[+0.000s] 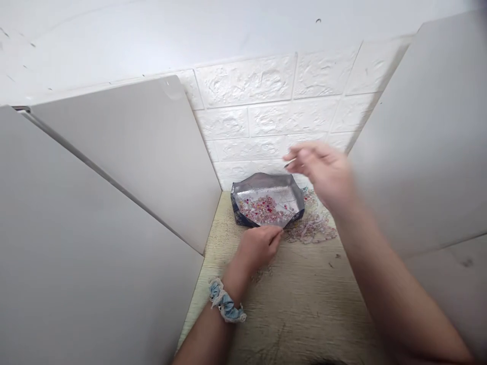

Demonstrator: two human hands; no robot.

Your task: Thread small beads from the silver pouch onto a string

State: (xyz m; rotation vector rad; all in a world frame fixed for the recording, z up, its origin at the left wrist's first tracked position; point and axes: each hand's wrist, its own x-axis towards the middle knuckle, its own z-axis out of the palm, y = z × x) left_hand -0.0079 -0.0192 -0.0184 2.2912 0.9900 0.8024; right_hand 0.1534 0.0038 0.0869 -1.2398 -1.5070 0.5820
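A low open box (pixel 238 215), dark outside and silvery inside, holds many small pink, red and pale beads (pixel 266 207). At its front edge my left hand (pixel 261 246) is closed in a pinch; what the fingers hold is too small to name. A blue scrunchie (pixel 226 303) circles that wrist. Raised above the box's right side, my right hand (pixel 323 170) is smeared by motion, its thumb and fingers pinched together. A small dark tip shows at those fingers, but its kind is unclear. Strung pale-pink beads (pixel 312 228) lie heaped on the table right of the box.
Grey panels stand at the left (pixel 133 137) and right (pixel 429 126) of the wooden tabletop (pixel 300 304). A white brick-patterned wall (pixel 251 83) rises behind the box. A few clear bits lie near my left wrist.
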